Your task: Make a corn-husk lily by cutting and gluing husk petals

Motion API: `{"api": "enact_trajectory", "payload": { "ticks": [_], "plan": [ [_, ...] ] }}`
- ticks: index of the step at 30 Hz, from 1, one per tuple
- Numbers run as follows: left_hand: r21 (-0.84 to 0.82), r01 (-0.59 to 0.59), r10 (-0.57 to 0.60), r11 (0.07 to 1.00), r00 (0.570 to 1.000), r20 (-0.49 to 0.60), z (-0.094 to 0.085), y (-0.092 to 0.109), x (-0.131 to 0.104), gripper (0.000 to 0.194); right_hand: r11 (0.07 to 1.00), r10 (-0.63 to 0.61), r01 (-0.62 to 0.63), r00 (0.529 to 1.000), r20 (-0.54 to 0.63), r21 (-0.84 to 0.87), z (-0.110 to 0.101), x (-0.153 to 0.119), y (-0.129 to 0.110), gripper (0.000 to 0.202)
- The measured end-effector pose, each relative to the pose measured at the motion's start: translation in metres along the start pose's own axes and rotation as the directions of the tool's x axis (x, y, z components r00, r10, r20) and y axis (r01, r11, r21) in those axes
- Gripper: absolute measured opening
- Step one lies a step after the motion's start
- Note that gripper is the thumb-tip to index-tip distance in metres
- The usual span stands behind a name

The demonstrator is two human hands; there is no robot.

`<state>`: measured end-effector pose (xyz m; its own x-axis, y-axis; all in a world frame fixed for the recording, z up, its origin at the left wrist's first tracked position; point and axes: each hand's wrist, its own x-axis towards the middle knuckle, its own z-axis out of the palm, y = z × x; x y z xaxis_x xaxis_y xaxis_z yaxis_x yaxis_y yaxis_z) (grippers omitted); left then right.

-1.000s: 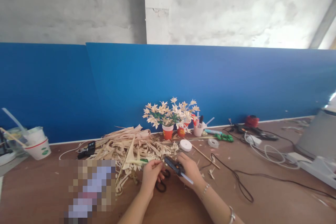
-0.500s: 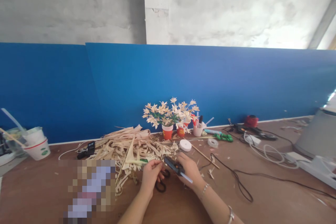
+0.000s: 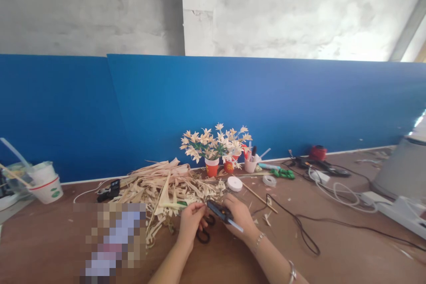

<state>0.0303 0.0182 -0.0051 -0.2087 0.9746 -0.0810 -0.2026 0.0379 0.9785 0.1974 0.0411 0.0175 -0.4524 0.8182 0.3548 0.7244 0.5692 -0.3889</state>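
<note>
My right hand [image 3: 238, 214] is wrapped round a black hot glue gun [image 3: 218, 210], with a whitish glue stick [image 3: 236, 225] jutting from its back end. The gun's front points toward my left hand [image 3: 192, 219], whose thumb and fingers are pinched together; whatever is between them is too small to make out. Under and beside the left fingers lie scissors, their black handle loops [image 3: 203, 236] showing and the blades hidden. Just beyond the left hand spreads a heap of pale dried husk strips [image 3: 163, 186], with a small green piece [image 3: 181, 203] at its near edge.
Pale star-shaped flowers [image 3: 206, 140] stand in a red paper cup [image 3: 212, 168] behind the heap. A white tape roll [image 3: 234, 183], a thin wooden stick [image 3: 261, 199] and a clear tape roll [image 3: 269, 180] lie nearby. Black cable [image 3: 302, 230] and a white power strip [image 3: 399, 215] occupy the right.
The view has shifted very slightly. Both hands keep the same pose, with the glue gun's front nudged a little to the left.
</note>
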Motion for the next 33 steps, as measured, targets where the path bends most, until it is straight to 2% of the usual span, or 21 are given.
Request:
{"api": "enact_trajectory", "payload": {
  "ticks": [9, 16, 22, 28, 33],
  "plan": [
    [-0.004, -0.002, 0.002, 1.0, 1.0, -0.008, -0.0002, -0.0017, 0.001, 0.03, 0.999, 0.033, -0.033, 0.999, -0.008, -0.031, -0.0013, 0.0008, -0.0014, 0.008],
    [-0.015, 0.008, -0.008, 1.0, 1.0, -0.003, -0.0001, -0.001, 0.0012, 0.031, 1.0, -0.003, 0.002, 1.0, -0.008, -0.03, 0.0014, -0.0007, 0.0003, 0.008],
    [-0.007, 0.0, 0.0, 1.0, 1.0, -0.004, -0.0015, -0.0025, 0.0022, 0.032, 0.999, 0.028, -0.029, 0.999, -0.03, -0.032, 0.0018, 0.0005, 0.0008, 0.006],
    [-0.012, 0.0, 0.0, 1.0, 1.0, -0.002, -0.0011, -0.0017, 0.0028, 0.033, 1.0, -0.003, 0.003, 1.0, 0.007, -0.003, 0.0021, -0.0005, 0.0011, 0.008],
    [-0.017, -0.001, 0.0, 1.0, 1.0, -0.003, -0.001, -0.0026, 0.0037, 0.034, 1.0, 0.008, -0.008, 1.0, -0.019, -0.001, 0.0013, -0.0006, 0.0012, 0.007]
  ]
}}
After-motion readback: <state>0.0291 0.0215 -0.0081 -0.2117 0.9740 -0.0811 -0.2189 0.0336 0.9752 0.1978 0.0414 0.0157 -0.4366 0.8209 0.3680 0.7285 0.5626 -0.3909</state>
